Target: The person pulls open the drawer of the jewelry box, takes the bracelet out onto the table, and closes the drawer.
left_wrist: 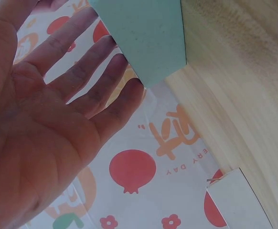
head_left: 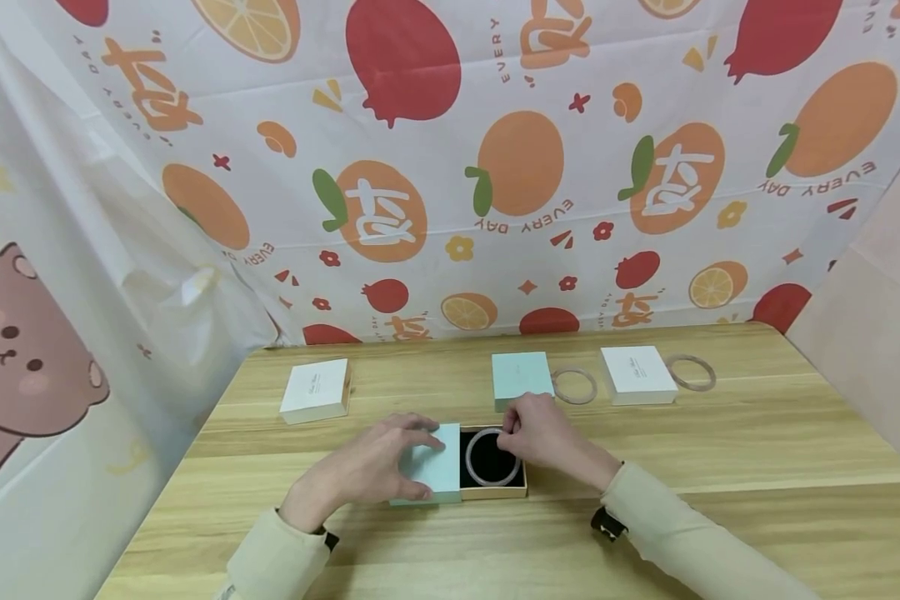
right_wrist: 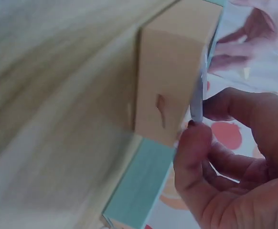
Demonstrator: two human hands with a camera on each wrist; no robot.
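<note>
A mint sliding box has its sleeve (head_left: 444,462) on the left and its inner tray (head_left: 493,492), lined in black, pulled out to the right. My left hand (head_left: 371,467) rests on the sleeve; in the left wrist view its fingers stretch out with their tips at the mint surface (left_wrist: 151,38). A pale translucent bangle (head_left: 471,473) lies over the black lining. Its right side is pinched between thumb and forefinger of my right hand (head_left: 543,433). In the right wrist view the bangle (right_wrist: 197,106) shows edge-on beside the tan tray wall (right_wrist: 170,71).
Behind stands another mint box (head_left: 521,375), with a bangle (head_left: 574,400) beside it. Farther right a white box (head_left: 637,375) and a third bangle (head_left: 708,377) lie together. Another white box (head_left: 317,388) sits at the left. A printed curtain (head_left: 435,283) hangs behind the wooden table (head_left: 720,450).
</note>
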